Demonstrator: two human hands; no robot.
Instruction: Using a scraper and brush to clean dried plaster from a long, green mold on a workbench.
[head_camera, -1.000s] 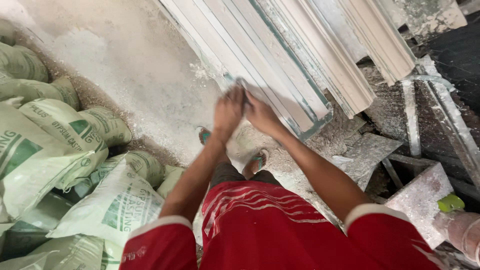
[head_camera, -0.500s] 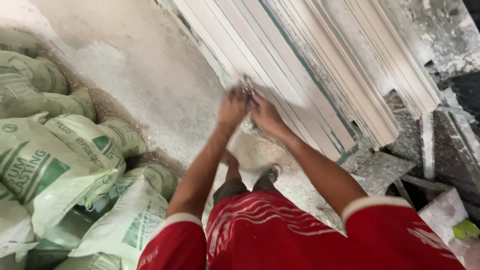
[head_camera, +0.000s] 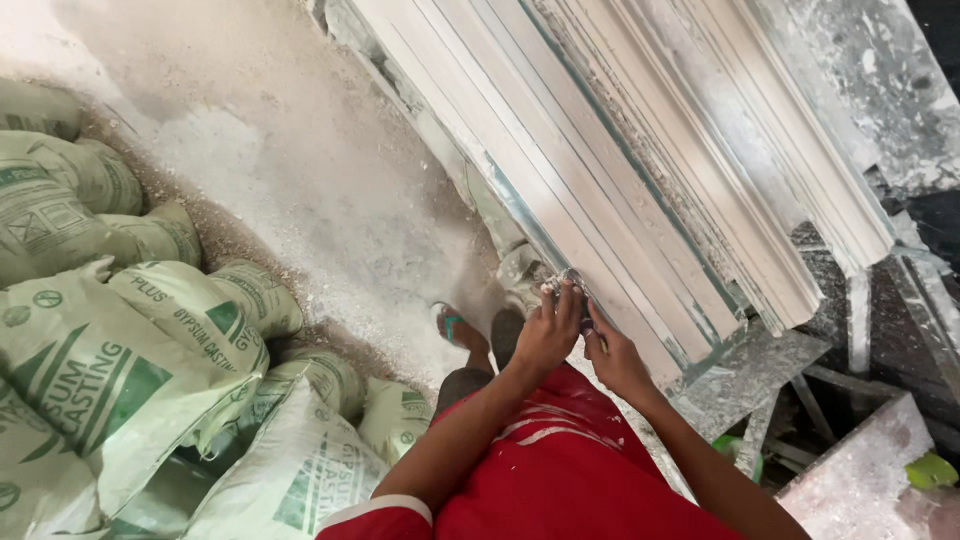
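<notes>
Pinching a small pale lump (head_camera: 562, 284) together, left hand (head_camera: 548, 335) and right hand (head_camera: 615, 358) touch stacked mouldings (head_camera: 620, 170) beside sacks (head_camera: 150, 350).

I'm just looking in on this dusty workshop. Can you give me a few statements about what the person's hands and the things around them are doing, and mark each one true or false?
1. Both hands, the left hand and the right hand, meet at the edge of the stacked white mouldings. True.
2. The filled sacks lie on the person's right. False: they are piled on the left.
3. The person wears a red shirt. True.
4. The floor is freshly swept and dark. False: it is pale and covered in white dust.
5. The left hand grips a hammer. False: no hammer shows.
</notes>
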